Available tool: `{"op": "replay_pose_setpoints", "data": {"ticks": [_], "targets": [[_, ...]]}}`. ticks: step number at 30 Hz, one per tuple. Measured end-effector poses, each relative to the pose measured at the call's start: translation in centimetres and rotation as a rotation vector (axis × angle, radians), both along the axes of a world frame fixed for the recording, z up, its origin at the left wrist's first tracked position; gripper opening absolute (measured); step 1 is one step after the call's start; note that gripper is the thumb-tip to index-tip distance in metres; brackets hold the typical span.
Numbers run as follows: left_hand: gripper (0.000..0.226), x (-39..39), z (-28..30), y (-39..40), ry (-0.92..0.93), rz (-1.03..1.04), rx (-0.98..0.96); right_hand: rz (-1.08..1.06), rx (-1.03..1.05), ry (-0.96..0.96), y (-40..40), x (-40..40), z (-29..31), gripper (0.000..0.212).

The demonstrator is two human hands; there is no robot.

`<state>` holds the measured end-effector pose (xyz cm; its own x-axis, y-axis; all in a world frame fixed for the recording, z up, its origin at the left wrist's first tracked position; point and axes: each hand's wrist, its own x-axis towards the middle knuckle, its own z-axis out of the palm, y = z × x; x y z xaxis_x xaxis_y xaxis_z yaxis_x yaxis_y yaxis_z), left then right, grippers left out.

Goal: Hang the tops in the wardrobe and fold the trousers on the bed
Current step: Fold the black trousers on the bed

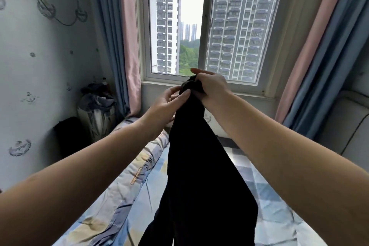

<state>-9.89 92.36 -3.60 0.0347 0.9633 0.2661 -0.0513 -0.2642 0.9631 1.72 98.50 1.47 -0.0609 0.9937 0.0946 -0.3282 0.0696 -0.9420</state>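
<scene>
A black garment (199, 175) hangs in front of me over the bed (135, 189), bunched at its top end and falling past the bottom of the view. My right hand (209, 88) is closed around that bunched top. My left hand (169, 102) pinches the same top edge from the left, thumb against the cloth. Whether the garment is a top or trousers cannot be told from its folds. No wardrobe is in sight.
The bed has a blue, grey and beige patterned cover. A laundry bag (97, 112) stuffed with clothes stands in the left corner, a dark bag (67, 136) beside it. A window (199, 26) with blue-pink curtains faces me. A pale sofa (349, 122) sits at right.
</scene>
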Motion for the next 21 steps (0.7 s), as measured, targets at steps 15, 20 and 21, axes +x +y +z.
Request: {"op": "replay_pose_setpoints", "data": {"ticks": [15, 20, 21], "targets": [[0.006, -4.3, -4.7, 0.9, 0.676, 0.364, 0.056, -0.140, -0.074, 0.254, -0.7, 0.3, 1.3, 0.030], [0.011, -7.4, -8.9, 2.1, 0.763, 0.448, -0.031, -0.195, -0.111, 0.302, -0.3, 1.1, 1.5, 0.034], [0.011, -8.0, -9.9, 2.3, 0.774, 0.468, -0.059, -0.204, -0.114, 0.313, -0.2, 1.2, 1.5, 0.034]]}}
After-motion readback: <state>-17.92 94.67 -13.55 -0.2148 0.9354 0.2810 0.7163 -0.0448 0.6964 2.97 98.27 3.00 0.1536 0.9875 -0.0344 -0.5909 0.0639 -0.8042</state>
